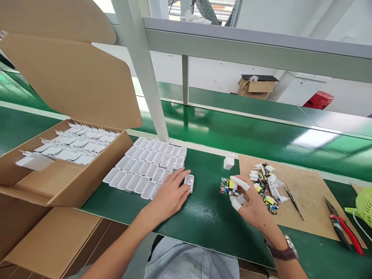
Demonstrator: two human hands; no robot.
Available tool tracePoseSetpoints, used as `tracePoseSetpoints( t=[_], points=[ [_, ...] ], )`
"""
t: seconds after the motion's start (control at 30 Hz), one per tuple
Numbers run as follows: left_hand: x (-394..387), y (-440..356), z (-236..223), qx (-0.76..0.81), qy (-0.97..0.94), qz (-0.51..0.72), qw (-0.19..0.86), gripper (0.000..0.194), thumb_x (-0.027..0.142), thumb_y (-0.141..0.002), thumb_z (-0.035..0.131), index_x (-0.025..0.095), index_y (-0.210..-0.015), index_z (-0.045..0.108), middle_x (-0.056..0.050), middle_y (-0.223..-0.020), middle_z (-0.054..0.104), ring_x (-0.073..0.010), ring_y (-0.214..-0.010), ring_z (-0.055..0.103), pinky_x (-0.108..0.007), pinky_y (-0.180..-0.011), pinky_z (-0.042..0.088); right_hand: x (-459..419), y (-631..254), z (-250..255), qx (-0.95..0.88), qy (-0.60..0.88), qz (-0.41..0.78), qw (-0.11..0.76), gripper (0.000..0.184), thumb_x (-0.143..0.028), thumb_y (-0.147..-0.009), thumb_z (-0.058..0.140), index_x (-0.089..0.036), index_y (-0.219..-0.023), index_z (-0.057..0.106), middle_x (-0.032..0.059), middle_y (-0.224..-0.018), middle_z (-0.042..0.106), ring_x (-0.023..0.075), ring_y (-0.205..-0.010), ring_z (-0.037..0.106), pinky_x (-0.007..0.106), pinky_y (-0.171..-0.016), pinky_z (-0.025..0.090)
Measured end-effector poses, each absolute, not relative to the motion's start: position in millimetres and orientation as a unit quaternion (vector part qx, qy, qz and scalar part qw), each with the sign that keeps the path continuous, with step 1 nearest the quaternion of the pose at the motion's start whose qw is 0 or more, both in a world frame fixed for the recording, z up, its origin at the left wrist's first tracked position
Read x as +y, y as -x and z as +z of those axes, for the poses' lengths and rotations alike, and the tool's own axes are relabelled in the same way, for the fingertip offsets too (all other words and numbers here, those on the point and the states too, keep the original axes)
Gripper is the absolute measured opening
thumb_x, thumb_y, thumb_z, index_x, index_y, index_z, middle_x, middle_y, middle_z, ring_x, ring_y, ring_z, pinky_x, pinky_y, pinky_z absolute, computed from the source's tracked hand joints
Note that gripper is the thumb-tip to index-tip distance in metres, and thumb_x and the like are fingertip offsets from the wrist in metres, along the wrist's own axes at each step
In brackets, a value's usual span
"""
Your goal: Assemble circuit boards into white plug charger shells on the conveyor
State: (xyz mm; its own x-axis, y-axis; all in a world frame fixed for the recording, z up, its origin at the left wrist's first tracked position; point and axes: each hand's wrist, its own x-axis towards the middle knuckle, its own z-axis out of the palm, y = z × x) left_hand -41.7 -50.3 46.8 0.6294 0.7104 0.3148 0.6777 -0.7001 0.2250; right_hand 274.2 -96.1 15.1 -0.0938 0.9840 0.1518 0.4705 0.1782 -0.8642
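My left hand [173, 192] reaches over the right edge of several rows of open white plastic cases [144, 168]. Its thumb and fingers close on one white plastic case [190, 181] at the end of the rows, which rests on the green tabletop. In my right hand [252, 201] a small green circuit board [228, 186] with a yellow component is pinched between thumb and fingers, above the table. White covers wrap the tips of that thumb and finger. Part of the board is hidden by the fingers.
A cardboard box [87, 180] of white chargers stands open at left. A single white case [229, 162] stands behind my right hand. On a brown board [308, 193] lie loose circuit boards [269, 186], tweezers [294, 201] and red-handled pliers [344, 226]. A green fan [364, 207] is far right.
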Motion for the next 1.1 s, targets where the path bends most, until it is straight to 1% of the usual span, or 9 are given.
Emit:
tracePoseSetpoints(
  t=[0.13,0.2,0.3,0.33,0.37,0.5,0.67,0.83,1.1],
  points=[
    [-37.3,3.5,32.4,0.352,-0.904,0.203,0.131,0.015,0.015,-0.098,0.050,0.018,-0.096,0.064,-0.015,-0.145,0.055,-0.0325,-0.132,0.057,-0.051,-0.108,0.052,-59.7,-264.0,15.6,-0.641,0.511,0.363,0.444,0.056,-0.026,-0.087,0.063,-0.026,-0.142,0.050,0.0129,-0.142,0.054,0.0240,-0.113,0.067,0.039,-0.093,0.061],
    [-25.5,-12.8,25.0,0.373,-0.876,0.225,0.206,0.013,0.018,-0.094,0.059,0.019,-0.108,0.061,-0.016,-0.147,0.052,-0.0313,-0.126,0.062,-0.049,-0.103,0.055,-47.1,-263.3,12.8,-0.642,0.497,0.354,0.464,0.053,-0.027,-0.088,0.063,-0.025,-0.140,0.052,0.0129,-0.141,0.054,0.0233,-0.114,0.067,0.040,-0.099,0.059],
    [-9.3,-29.8,12.6,0.425,-0.802,0.265,0.324,0.070,0.028,-0.078,0.083,0.020,-0.137,0.046,-0.018,-0.144,0.053,-0.0336,-0.124,0.063,-0.050,-0.101,0.056,-41.5,-267.5,9.2,-0.667,0.493,0.303,0.470,0.050,-0.026,-0.090,0.061,-0.024,-0.140,0.053,0.0132,-0.143,0.053,0.0242,-0.120,0.064,0.042,-0.103,0.057],
    [-6.0,-33.5,7.8,0.437,-0.783,0.268,0.351,0.082,0.031,-0.074,0.087,0.020,-0.142,0.042,-0.017,-0.141,0.056,-0.0341,-0.123,0.063,-0.051,-0.101,0.055,-43.0,-269.3,8.9,-0.679,0.494,0.276,0.468,0.049,-0.025,-0.091,0.060,-0.024,-0.140,0.053,0.0134,-0.143,0.054,0.0250,-0.122,0.063,0.043,-0.103,0.057],
    [-4.0,-36.3,2.9,0.442,-0.772,0.268,0.370,0.083,0.033,-0.074,0.087,0.021,-0.143,0.042,-0.016,-0.137,0.059,-0.0339,-0.121,0.064,-0.051,-0.101,0.055,-45.6,-270.8,9.0,-0.693,0.495,0.246,0.464,0.049,-0.023,-0.092,0.059,-0.024,-0.140,0.053,0.0134,-0.142,0.054,0.0257,-0.124,0.061,0.044,-0.104,0.057],
    [-6.6,-40.3,-15.0,0.407,-0.779,0.323,0.351,0.064,0.033,-0.083,0.081,0.024,-0.138,0.049,-0.012,-0.134,0.060,-0.0305,-0.123,0.061,-0.050,-0.106,0.052,-60.3,-270.0,12.7,-0.733,0.497,0.154,0.438,0.053,-0.018,-0.093,0.058,-0.025,-0.145,0.047,0.0132,-0.138,0.058,0.0260,-0.125,0.061,0.047,-0.103,0.056],
    [-11.3,-38.2,-22.2,0.360,-0.805,0.384,0.274,0.063,0.026,-0.092,0.071,0.026,-0.148,0.041,-0.014,-0.139,0.054,-0.0287,-0.132,0.054,-0.049,-0.111,0.049,-69.4,-256.4,16.9,-0.780,0.485,0.096,0.385,0.062,-0.013,-0.092,0.056,-0.024,-0.150,0.039,0.0137,-0.136,0.061,0.0274,-0.122,0.064,0.045,-0.099,0.060],
    [-8.0,-37.6,-20.7,0.357,-0.817,0.380,0.247,0.064,0.024,-0.093,0.069,0.024,-0.150,0.039,-0.016,-0.140,0.053,-0.0294,-0.132,0.053,-0.052,-0.111,0.049,-69.6,-247.4,18.8,-0.787,0.486,0.036,0.379,0.062,-0.009,-0.092,0.054,-0.020,-0.151,0.038,0.0155,-0.131,0.065,0.0280,-0.115,0.066,0.045,-0.094,0.061],
    [-6.6,-39.6,-18.1,0.339,-0.839,0.372,0.210,0.064,0.024,-0.094,0.069,0.021,-0.151,0.039,-0.017,-0.139,0.053,-0.0295,-0.131,0.052,-0.051,-0.110,0.051,-70.3,-246.4,16.8,-0.796,0.492,0.031,0.350,0.063,-0.008,-0.091,0.052,-0.017,-0.152,0.037,0.0170,-0.131,0.064,0.0292,-0.112,0.065,0.047,-0.092,0.061]
  ],
)
